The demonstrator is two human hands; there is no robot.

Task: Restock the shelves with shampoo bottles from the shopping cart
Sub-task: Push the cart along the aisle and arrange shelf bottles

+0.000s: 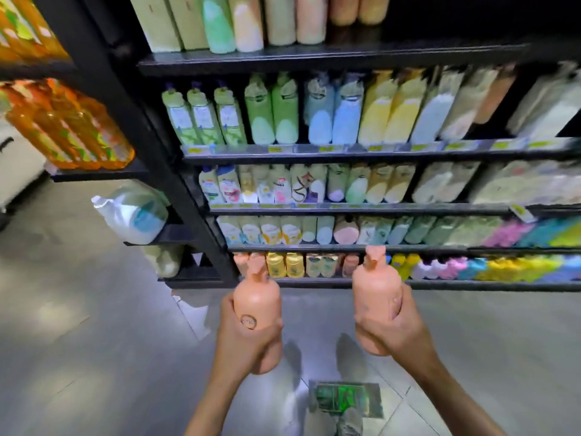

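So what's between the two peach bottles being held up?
Nothing, in the head view: the left bottle and right bottle are apart, with only shelved yellow bottles and grey floor behind the gap.

Lined up in upright rows on black shelving: green bottles, blue bottles and yellow bottles, with price tags along the edges. On the left rack, orange bottles. Below, grey tiled floor.
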